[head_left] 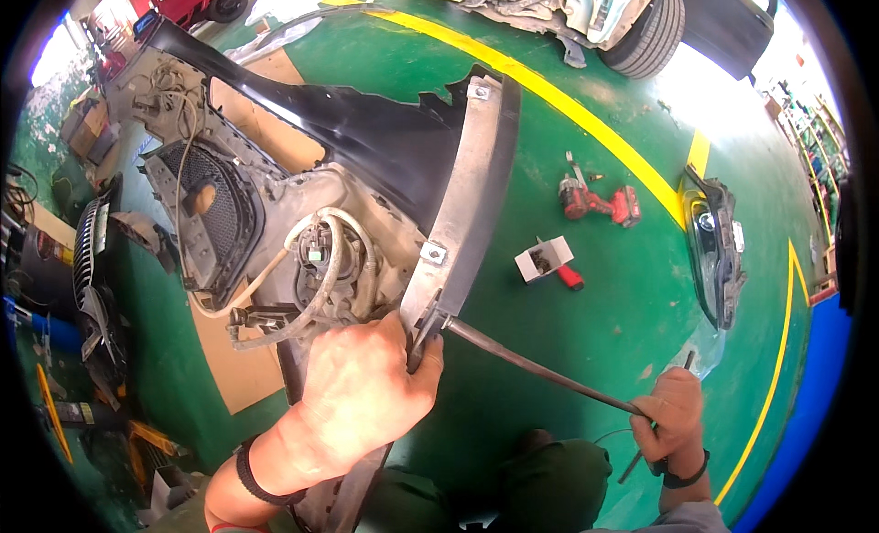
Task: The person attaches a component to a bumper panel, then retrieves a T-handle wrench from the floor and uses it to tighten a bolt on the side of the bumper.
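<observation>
At lower centre, the left hand (366, 386) grips the head of a long, dark metal-rod tool (540, 368) at a curved black car panel's (394, 121) edge; lower right, the right hand (670, 412) clasps its far end. Likely stiff, weighty: best held two-handed.

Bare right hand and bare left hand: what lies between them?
In the head view, a long, slender, dark metal rod reaches from the right hand to the gray metal fitting at the left hand.

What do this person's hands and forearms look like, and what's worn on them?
The left hand and right hand are ungloved. A dark textured wristband circles the left wrist, a dark band the right; a grey fabric sleeve shows on the right forearm.
</observation>
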The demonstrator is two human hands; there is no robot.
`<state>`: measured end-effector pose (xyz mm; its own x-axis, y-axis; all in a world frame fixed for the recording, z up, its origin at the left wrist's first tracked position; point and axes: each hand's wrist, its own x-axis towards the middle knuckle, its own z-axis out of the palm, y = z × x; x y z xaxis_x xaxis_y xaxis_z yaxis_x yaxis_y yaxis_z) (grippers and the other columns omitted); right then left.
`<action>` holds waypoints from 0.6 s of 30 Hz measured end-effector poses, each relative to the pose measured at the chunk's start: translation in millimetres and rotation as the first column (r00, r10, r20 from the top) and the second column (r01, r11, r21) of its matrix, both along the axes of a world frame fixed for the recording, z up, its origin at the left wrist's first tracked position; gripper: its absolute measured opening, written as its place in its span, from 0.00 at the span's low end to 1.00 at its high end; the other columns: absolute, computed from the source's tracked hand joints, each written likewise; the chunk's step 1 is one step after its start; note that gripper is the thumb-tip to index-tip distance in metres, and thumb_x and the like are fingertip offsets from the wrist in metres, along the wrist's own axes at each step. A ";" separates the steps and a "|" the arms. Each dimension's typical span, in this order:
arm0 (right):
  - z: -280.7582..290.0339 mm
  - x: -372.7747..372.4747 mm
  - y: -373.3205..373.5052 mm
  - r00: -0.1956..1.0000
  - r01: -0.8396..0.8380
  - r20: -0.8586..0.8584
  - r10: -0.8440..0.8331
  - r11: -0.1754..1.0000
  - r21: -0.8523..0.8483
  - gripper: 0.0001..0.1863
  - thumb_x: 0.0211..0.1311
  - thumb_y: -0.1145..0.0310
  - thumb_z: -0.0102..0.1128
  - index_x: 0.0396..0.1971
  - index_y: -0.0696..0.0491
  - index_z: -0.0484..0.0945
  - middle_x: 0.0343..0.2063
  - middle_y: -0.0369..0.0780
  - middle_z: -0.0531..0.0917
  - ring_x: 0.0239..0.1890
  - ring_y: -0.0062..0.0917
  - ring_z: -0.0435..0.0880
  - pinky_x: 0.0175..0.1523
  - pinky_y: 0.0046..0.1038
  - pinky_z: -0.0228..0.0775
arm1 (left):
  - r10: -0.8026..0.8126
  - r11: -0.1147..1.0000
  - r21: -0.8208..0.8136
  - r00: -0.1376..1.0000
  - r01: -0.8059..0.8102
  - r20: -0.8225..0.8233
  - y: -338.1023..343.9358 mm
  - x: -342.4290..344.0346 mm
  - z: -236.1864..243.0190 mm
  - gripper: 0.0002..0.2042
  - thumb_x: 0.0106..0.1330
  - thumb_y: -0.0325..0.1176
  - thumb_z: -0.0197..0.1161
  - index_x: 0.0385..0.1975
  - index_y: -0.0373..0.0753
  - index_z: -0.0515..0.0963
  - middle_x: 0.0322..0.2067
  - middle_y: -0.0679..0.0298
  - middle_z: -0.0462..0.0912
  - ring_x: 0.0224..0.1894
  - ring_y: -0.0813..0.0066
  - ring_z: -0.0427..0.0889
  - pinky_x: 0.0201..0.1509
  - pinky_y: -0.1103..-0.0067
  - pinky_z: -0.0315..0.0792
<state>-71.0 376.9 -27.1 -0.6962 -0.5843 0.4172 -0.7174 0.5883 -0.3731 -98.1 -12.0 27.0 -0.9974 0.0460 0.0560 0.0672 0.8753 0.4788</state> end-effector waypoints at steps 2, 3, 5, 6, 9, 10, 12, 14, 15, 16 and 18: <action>-1.8 1.1 -6.9 0.990 0.027 -0.137 -0.019 0.998 0.056 0.10 0.37 0.73 0.66 0.26 0.51 0.82 0.13 0.33 0.68 0.15 0.32 0.67 0.24 0.34 0.56 | 0.014 1.000 -0.004 1.000 -0.014 0.002 0.1 0.3 1.5 0.16 0.63 0.37 0.67 0.20 0.33 0.74 0.16 0.46 0.80 0.20 0.43 0.82 0.28 0.58 0.78; -1.5 1.0 -8.3 0.993 0.026 -0.117 -0.021 0.999 0.046 0.10 0.37 0.73 0.67 0.26 0.52 0.82 0.13 0.33 0.67 0.15 0.31 0.67 0.24 0.34 0.56 | 0.011 1.000 0.010 1.000 -0.011 0.002 0.4 0.3 2.3 0.16 0.64 0.37 0.67 0.20 0.33 0.74 0.16 0.46 0.80 0.20 0.43 0.82 0.29 0.58 0.78; 1.1 1.1 -7.5 0.998 0.025 -0.053 -0.020 0.995 0.094 0.11 0.38 0.73 0.68 0.27 0.53 0.83 0.13 0.34 0.67 0.15 0.29 0.68 0.25 0.33 0.57 | 0.042 0.999 0.002 0.997 -0.042 0.060 0.3 1.3 4.3 0.16 0.64 0.37 0.67 0.20 0.33 0.74 0.16 0.46 0.80 0.21 0.42 0.83 0.29 0.58 0.79; 3.3 2.2 -5.5 0.970 0.077 0.236 -0.052 0.992 -0.097 0.10 0.41 0.71 0.69 0.28 0.54 0.83 0.13 0.34 0.67 0.15 0.27 0.68 0.26 0.33 0.58 | 0.037 0.999 0.015 0.999 -0.038 0.039 0.0 1.8 5.2 0.16 0.64 0.37 0.67 0.20 0.33 0.74 0.16 0.46 0.80 0.21 0.42 0.83 0.29 0.58 0.79; 15.8 7.9 8.3 0.442 0.399 0.862 0.250 0.805 -0.438 0.23 0.67 0.50 0.60 0.39 0.58 0.83 0.13 0.35 0.71 0.14 0.24 0.67 0.31 0.35 0.61 | 0.048 0.999 0.022 0.998 -0.049 0.051 1.0 2.5 6.0 0.16 0.64 0.37 0.66 0.20 0.33 0.74 0.17 0.46 0.80 0.22 0.42 0.83 0.30 0.58 0.79; 12.7 8.1 8.6 0.308 0.595 0.881 0.359 0.650 -0.473 0.28 0.70 0.44 0.53 0.42 0.58 0.81 0.13 0.36 0.72 0.15 0.25 0.66 0.31 0.36 0.61 | 0.049 0.998 0.023 0.998 -0.050 0.044 0.9 2.7 6.0 0.16 0.64 0.37 0.66 0.21 0.33 0.74 0.17 0.46 0.80 0.22 0.42 0.83 0.30 0.57 0.79; 9.7 13.7 8.9 0.191 0.890 0.745 0.640 0.207 -0.406 0.38 0.75 0.34 0.37 0.49 0.58 0.79 0.14 0.39 0.74 0.15 0.28 0.66 0.32 0.39 0.61 | 0.058 0.998 0.033 0.998 -0.059 0.021 2.2 3.4 4.7 0.16 0.64 0.37 0.68 0.21 0.33 0.74 0.17 0.46 0.80 0.22 0.42 0.83 0.30 0.57 0.78; 6.0 23.6 4.6 0.323 0.891 0.748 0.580 0.080 -0.446 0.44 0.76 0.31 0.23 0.54 0.56 0.76 0.15 0.43 0.76 0.16 0.31 0.66 0.33 0.43 0.61 | 0.074 0.996 0.045 0.997 -0.074 0.003 3.7 4.3 2.1 0.16 0.63 0.36 0.70 0.20 0.32 0.75 0.15 0.46 0.78 0.21 0.42 0.82 0.29 0.58 0.77; 3.2 30.5 -0.5 0.364 0.899 0.783 0.504 0.029 -0.437 0.43 0.77 0.32 0.23 0.53 0.56 0.76 0.15 0.43 0.77 0.16 0.31 0.67 0.33 0.43 0.61 | 0.074 0.996 0.051 0.997 -0.073 -0.011 4.4 4.7 0.3 0.16 0.63 0.36 0.70 0.20 0.32 0.75 0.15 0.46 0.79 0.21 0.42 0.82 0.29 0.58 0.77; 0.3 36.3 -4.9 0.429 0.876 0.776 0.463 -0.002 -0.482 0.42 0.78 0.33 0.22 0.53 0.56 0.76 0.15 0.44 0.77 0.16 0.32 0.67 0.32 0.43 0.61 | 0.077 0.996 0.052 0.997 -0.076 -0.014 5.6 5.2 -2.1 0.16 0.63 0.36 0.70 0.20 0.32 0.75 0.15 0.46 0.79 0.21 0.42 0.82 0.29 0.58 0.77; -5.4 44.1 -14.8 0.433 0.881 0.872 0.229 0.099 -0.463 0.39 0.81 0.38 0.24 0.51 0.58 0.77 0.16 0.45 0.78 0.18 0.31 0.72 0.32 0.38 0.64 | 0.089 0.995 0.055 0.996 -0.088 -0.013 6.2 6.0 -6.1 0.15 0.63 0.35 0.70 0.20 0.32 0.75 0.15 0.46 0.79 0.21 0.43 0.82 0.29 0.58 0.77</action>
<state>-26.9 362.1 -32.5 -0.8961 0.1864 -0.4029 0.2798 -0.4673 -0.8386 -92.2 -5.8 20.9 -0.9964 -0.0460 0.0710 -0.0019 0.8510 0.5251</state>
